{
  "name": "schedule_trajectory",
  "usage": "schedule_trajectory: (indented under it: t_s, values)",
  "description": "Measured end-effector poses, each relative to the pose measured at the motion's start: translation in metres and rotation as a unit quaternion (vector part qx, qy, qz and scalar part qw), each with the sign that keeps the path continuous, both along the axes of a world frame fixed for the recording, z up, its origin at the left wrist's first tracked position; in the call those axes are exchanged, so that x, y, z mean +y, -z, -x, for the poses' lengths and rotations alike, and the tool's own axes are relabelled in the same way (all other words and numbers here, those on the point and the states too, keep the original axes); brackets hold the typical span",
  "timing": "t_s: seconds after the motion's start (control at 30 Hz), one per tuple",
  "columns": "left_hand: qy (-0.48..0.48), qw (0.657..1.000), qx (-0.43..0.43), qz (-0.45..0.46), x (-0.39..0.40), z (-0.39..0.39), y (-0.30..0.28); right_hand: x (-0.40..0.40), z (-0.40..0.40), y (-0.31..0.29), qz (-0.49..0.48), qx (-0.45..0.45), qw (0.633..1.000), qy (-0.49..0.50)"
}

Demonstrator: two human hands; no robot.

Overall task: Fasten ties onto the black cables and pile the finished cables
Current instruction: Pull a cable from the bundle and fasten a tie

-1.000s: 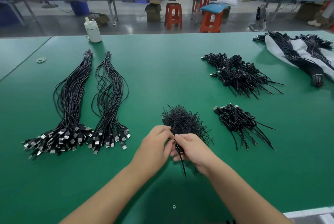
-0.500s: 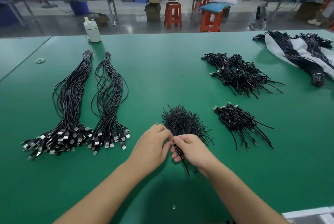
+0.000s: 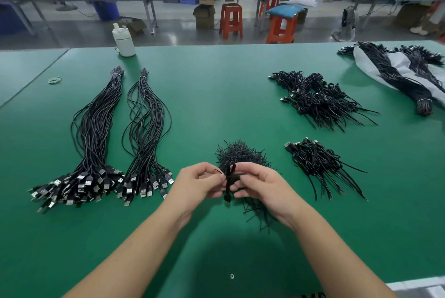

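Now both hands meet above the green table point(image 3: 216, 95): left hand point(image 3: 196, 183) and right hand point(image 3: 261, 185) pinch one folded black cable point(image 3: 230, 178), tie pile point(image 3: 240, 153) just beyond.

Two long cable bundles point(image 3: 96, 139) point(image 3: 147, 134), two finished piles point(image 3: 320, 100) point(image 3: 320, 165), three stools point(image 3: 230, 19) point(image 3: 281, 24) point(image 3: 269, 4).

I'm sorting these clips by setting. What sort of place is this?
Probably a factory assembly floor: a long green workbench with bundles of black USB cables, finished coiled piles, and more worktables and red stools behind.
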State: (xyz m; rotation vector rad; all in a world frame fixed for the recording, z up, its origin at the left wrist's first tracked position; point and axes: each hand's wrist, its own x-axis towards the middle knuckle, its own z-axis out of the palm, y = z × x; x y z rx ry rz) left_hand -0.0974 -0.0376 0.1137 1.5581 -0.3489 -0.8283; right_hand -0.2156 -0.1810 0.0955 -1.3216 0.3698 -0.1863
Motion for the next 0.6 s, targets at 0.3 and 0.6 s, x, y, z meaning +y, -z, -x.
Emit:
schedule_trajectory:
  t_s: [0.3,0.6]
  values:
    - [0.046,0.978,-0.2,-0.039,0.002,0.004,0.002,0.012,-0.011,-0.005,0.231,0.05,0.967,0.093]
    - [0.132,0.783,-0.608,-0.01,0.012,0.005,0.0,0.011,-0.006,-0.006,0.093,0.015,0.995,0.03]
